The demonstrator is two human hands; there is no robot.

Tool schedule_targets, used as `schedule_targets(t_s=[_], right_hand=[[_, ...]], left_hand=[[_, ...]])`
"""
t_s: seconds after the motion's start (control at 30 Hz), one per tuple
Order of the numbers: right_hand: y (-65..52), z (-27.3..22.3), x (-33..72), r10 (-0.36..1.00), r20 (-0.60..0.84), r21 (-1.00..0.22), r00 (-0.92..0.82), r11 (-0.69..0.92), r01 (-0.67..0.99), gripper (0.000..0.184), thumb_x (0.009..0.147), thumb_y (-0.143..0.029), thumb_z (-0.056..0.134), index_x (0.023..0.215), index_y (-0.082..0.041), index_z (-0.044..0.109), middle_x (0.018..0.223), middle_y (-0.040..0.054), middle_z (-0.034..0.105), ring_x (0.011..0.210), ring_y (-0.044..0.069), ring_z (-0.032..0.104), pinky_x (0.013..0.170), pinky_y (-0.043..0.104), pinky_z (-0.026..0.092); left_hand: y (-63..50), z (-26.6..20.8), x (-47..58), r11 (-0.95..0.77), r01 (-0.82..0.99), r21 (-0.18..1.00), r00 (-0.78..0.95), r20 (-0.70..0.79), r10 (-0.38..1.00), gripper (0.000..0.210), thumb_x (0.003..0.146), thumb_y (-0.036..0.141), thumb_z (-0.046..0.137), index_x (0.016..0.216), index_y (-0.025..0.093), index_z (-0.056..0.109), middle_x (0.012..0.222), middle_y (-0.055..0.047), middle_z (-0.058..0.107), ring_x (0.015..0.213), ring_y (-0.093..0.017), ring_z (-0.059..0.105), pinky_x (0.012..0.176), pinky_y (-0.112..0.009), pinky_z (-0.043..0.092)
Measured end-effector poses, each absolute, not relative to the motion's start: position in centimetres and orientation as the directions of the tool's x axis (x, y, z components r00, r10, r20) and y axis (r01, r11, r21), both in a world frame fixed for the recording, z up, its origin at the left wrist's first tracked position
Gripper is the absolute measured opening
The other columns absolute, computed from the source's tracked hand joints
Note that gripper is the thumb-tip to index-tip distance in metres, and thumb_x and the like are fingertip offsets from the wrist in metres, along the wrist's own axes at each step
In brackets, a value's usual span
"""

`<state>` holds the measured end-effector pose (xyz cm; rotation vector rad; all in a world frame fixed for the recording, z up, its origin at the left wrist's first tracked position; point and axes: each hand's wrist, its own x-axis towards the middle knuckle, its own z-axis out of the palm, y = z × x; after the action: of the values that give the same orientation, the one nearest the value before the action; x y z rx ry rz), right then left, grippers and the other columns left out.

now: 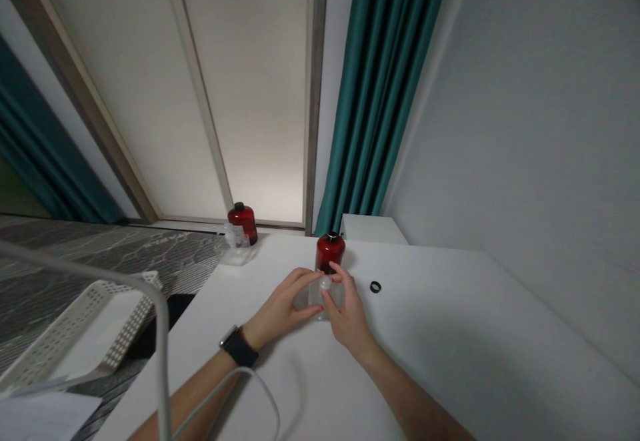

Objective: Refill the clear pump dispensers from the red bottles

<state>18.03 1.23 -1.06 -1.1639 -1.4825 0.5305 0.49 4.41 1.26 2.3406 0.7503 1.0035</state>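
A small clear plastic box (318,294) rests on the white table (430,334) between my two hands. My left hand (287,304), with a dark watch at its wrist, has thumb and fingers around the box's left side. At the box's top, my right hand (347,311) curls its thumb and fingers about a small white round piece (325,283); its exact kind is too small to tell. Just behind the fingers stands a red bottle (330,251) with a dark neck. To the right lies a black ring (375,287), apart from both hands.
A second red bottle (244,222) with a black cap stands at the table's back left, beside clear plastic packaging (235,241). A white perforated basket (107,294) is at left. A white cable (163,347) crosses the foreground. A grey wall (540,127) borders the right.
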Motion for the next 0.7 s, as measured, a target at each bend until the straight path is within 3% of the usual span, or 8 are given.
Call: schedule_targets(t_s=[0.2, 0.5, 0.7], right_hand=[[1.3, -1.1, 18.8, 0.898, 0.440, -0.854, -0.004, 0.420, 0.309, 0.056, 0.090, -0.023, 0.052, 0.144, -0.026, 0.036, 0.121, 0.0093, 0.062, 0.117, 0.025, 0.056, 0.106, 0.049, 0.038], [1.4, -1.7, 17.9, 0.877, 0.472, -0.835, 0.089, 0.413, 0.363, 0.050, 0.089, -0.021, 0.052, 0.138, -0.025, 0.044, 0.115, 0.0093, 0.062, 0.111, 0.026, 0.057, 0.103, 0.048, 0.042], [1.6, -1.3, 19.2, 0.899, 0.437, -0.841, -0.036, 0.423, 0.337, 0.052, 0.092, -0.026, 0.052, 0.143, -0.028, 0.041, 0.124, 0.0083, 0.062, 0.119, 0.025, 0.055, 0.109, 0.049, 0.037]], left_hand=[[4.5, 1.1, 0.5, -0.725, 0.273, 0.633, 0.566, 0.504, 0.652, 0.055, 0.087, 0.025, 0.070, 0.137, 0.028, 0.047, 0.124, -0.008, 0.056, 0.115, -0.024, 0.055, 0.101, -0.040, 0.047], [4.6, 0.6, 1.2, -0.602, 0.222, 0.767, 0.455, 0.465, 0.759, 0.071, 0.077, 0.020, 0.078, 0.139, 0.028, 0.044, 0.123, -0.007, 0.058, 0.112, -0.024, 0.060, 0.101, -0.043, 0.047], [5.4, 0.1, 0.7, -0.524, 0.218, 0.824, 0.484, 0.375, 0.791, 0.082, 0.074, 0.022, 0.080, 0.144, 0.026, 0.036, 0.128, -0.010, 0.058, 0.117, -0.026, 0.057, 0.106, -0.046, 0.044]])
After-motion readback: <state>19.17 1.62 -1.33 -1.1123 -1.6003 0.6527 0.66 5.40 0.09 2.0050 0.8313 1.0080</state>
